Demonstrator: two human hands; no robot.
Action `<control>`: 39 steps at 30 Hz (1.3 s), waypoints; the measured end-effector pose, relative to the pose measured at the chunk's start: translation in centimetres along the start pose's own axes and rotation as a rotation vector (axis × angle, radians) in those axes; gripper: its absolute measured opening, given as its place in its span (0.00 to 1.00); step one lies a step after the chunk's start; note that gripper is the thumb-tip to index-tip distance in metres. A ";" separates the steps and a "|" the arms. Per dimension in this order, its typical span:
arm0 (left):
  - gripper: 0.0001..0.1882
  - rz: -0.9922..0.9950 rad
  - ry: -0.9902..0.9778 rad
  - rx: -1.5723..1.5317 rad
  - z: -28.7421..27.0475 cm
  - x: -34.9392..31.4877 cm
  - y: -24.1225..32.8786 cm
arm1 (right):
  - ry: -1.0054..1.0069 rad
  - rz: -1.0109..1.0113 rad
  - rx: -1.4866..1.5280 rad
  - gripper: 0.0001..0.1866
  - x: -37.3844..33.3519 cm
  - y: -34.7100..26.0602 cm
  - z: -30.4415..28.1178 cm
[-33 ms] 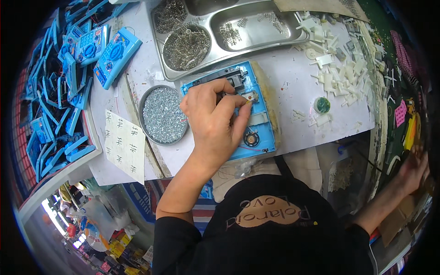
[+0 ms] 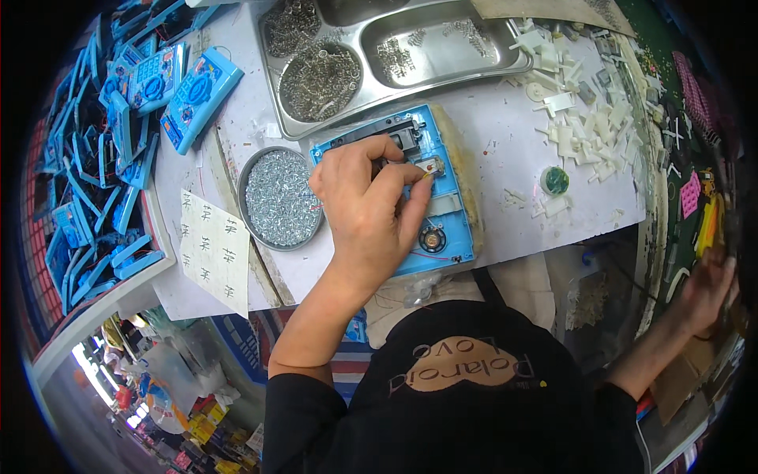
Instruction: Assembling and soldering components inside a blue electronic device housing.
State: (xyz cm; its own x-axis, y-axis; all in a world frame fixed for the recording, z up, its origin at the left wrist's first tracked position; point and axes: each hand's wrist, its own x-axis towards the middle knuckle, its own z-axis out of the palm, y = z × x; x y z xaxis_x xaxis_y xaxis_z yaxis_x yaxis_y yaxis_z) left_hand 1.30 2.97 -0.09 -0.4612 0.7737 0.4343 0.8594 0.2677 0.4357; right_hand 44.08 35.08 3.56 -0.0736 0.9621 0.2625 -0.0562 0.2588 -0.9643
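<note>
My left hand (image 2: 363, 201) lies over an opened blue plastic toy casing (image 2: 452, 209) in the middle of the table. Its thumb and index finger pinch together beside a small pale part (image 2: 430, 166) inside the casing; what they hold, if anything, is too small to make out. A round speaker (image 2: 433, 239) with a thin red wire shows near the casing's lower edge. The left palm hides much of the casing's left half. Far out to the right, by the table's edge, my right hand (image 2: 705, 296) is smeared and partly dark, so its fingers cannot be read.
Left of the casing stands a round dish (image 2: 280, 201) of small screws, beside a paper sheet (image 2: 213, 251) with handwriting. A steel tray (image 2: 442, 77) of springs sits behind. White plastic parts (image 2: 592, 130) and a green-topped round container (image 2: 557, 182) lie right; blue toys (image 2: 126, 158) pile up left.
My right hand has shifted slightly down and to the left at the right edge. The left hand and the casing look the same.
</note>
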 end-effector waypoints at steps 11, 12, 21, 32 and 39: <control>0.08 0.007 -0.019 0.000 0.1 0.0 -0.2 | -1.024 -0.150 -0.013 0.14 -10.8 -0.1 23.3; 0.08 0.008 -0.019 -0.004 0.1 -0.1 -0.2 | -1.037 -0.169 -0.027 0.13 -10.9 -0.1 23.5; 0.09 0.004 -0.015 0.000 0.1 -0.1 -0.1 | -1.082 -0.218 -0.073 0.14 -11.0 -0.2 24.5; 0.10 0.013 -0.016 0.006 0.1 -0.1 -0.2 | -1.096 -0.304 -0.094 0.14 -10.9 -0.7 25.2; 0.10 0.005 -0.022 0.013 0.0 -0.2 -0.1 | -1.080 -0.310 -0.120 0.15 -10.1 -1.4 24.3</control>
State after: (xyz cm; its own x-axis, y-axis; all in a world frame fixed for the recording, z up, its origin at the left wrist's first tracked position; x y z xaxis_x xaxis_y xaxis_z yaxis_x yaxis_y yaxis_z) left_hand 1.32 2.80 -0.16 -0.4524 0.7874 0.4187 0.8643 0.2714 0.4235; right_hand 20.68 22.92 3.13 -0.8987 0.2918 0.3275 -0.1299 0.5360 -0.8342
